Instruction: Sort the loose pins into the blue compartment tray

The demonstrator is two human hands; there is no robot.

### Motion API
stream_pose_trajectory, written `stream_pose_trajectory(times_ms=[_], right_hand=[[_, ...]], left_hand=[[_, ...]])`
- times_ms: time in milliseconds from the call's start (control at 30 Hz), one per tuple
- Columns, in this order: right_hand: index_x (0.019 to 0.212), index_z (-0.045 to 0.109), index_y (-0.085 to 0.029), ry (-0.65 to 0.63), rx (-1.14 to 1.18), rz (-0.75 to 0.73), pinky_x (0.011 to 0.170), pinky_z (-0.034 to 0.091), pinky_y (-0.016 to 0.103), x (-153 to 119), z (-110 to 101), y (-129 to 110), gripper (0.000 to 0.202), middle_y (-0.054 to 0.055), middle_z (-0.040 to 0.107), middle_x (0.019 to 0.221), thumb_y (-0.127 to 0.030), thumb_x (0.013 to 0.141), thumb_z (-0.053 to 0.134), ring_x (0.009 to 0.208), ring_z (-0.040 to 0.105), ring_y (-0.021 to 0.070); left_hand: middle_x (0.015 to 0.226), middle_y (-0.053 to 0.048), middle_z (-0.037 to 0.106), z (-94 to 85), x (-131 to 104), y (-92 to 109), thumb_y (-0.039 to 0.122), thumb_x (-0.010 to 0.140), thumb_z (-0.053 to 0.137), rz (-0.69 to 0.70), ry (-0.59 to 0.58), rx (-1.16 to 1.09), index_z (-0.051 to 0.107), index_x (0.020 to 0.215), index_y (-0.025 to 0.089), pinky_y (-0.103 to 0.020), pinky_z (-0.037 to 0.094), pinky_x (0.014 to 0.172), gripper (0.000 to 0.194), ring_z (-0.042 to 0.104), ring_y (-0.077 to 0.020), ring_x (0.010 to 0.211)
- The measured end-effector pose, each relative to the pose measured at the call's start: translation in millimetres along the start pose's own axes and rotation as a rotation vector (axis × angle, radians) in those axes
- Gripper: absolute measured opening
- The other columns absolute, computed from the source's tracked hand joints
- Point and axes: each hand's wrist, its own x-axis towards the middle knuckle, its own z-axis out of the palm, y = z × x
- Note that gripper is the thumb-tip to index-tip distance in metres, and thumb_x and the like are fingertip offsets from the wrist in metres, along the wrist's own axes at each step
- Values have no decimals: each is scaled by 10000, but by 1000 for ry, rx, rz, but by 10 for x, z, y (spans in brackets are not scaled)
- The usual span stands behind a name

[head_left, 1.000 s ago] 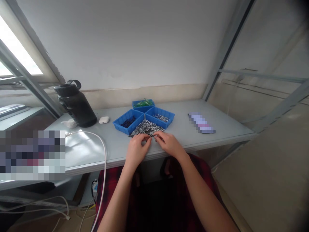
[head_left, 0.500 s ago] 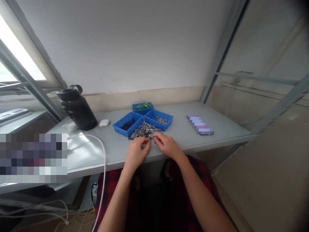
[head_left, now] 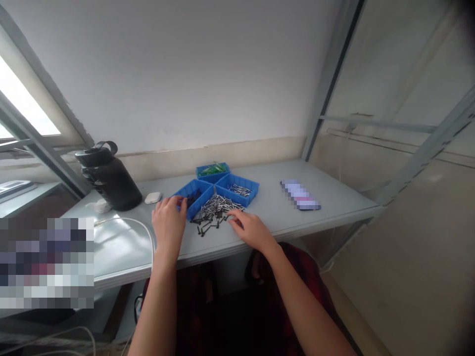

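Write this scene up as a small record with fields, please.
Left hand: at the left blue plastic tray; grip hidden
Left tray contents: small dark pieces
Right hand: at the loose pile of thin silver-and-black metal pins
Right blue plastic tray: thin silver pins
Rear blue plastic tray: slender green pieces
Left of trays: black cylindrical bottle, small white case
Right of trays: rectangular phone

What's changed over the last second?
The left hand has gone left from the pile to the left tray, parting from the right hand, which stays by the pile. Whether anything was let go is too small to tell. The trays, bottle and phone stay put.
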Motion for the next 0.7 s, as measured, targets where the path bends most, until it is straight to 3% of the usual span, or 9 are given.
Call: stream_pose_trajectory(times_ms=[200,333,467,700], right_hand=[[1153,562,-251,9,-34,-3,734,448,267,3,17,7,254,22,696,914,-261,937,430,822,639,172],[1118,583,-247,11,-48,-4,750,450,269,5,25,20,232,35,696,990,-262,943,430,854,641,173],[1094,592,-237,12,-46,-13,792,451,281,9,23,29,221,41,694,1023,-259,946,430,927,639,184],[1072,601,-234,17,-50,-22,794,450,280,15,27,29,218,43,698,1007,-251,950,421,921,639,181]], left_hand=[[923,-100,647,-30,-317,7,384,919,407,96,39,-31,647,1019,172,-374,406,821,335,558,-271,914],[878,-54,642,-112,-539,-101,378,907,440,203,-168,-147,642,964,211,-336,420,804,268,569,-226,842],[930,-39,652,-124,-628,-174,418,889,465,229,-399,-216,637,922,232,-335,429,813,255,572,-229,895],[933,-47,667,-34,-590,-26,391,872,476,218,-399,-175,648,905,229,-344,441,793,239,579,-241,897]])
